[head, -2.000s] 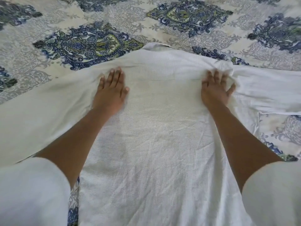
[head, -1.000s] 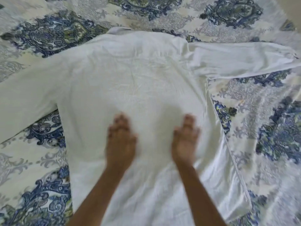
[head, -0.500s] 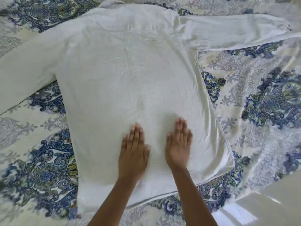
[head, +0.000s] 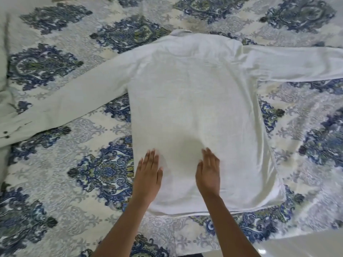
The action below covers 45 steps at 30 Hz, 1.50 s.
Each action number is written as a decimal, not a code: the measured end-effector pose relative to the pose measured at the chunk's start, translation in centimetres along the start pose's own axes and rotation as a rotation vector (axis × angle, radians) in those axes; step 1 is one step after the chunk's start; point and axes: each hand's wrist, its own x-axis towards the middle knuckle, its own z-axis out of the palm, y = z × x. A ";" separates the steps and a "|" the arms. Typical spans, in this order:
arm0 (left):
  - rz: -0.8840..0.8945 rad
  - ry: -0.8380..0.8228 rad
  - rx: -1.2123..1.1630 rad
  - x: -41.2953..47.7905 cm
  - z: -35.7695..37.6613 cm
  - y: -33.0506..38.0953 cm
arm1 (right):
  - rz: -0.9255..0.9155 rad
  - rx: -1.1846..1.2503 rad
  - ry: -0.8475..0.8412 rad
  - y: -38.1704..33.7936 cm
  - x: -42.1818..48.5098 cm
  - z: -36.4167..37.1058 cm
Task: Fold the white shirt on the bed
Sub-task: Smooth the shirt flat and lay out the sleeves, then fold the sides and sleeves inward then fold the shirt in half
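Head view: the white shirt (head: 194, 108) lies spread flat, back side up, in the middle of the bed (head: 83, 164). Its collar (head: 180, 32) points away from the person and its hem (head: 185, 213) lies nearest them. The left sleeve (head: 74, 101) stretches out and down to the left, ending in a cuff with dark buttons (head: 5, 134) at the frame's edge. The right sleeve (head: 297, 64) runs straight out to the right and past the frame.

Both hands rest palm down on the lower part of the shirt, near the hem. The left hand (head: 148, 175) lies along the shirt's left edge and the right hand (head: 208, 173) near its middle. Their fingers (head: 151, 156) are straight and together, flat on the cloth, gripping nothing.

Under the shirt the bed carries a cream cover with blue and green medallions. A pale glossy floor (head: 306, 245) shows at the lower right corner.
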 end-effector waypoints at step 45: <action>-0.334 0.244 -0.729 18.6 -11.6 -5.2 | 0.367 1.387 0.335 -6.9 30.9 -18.5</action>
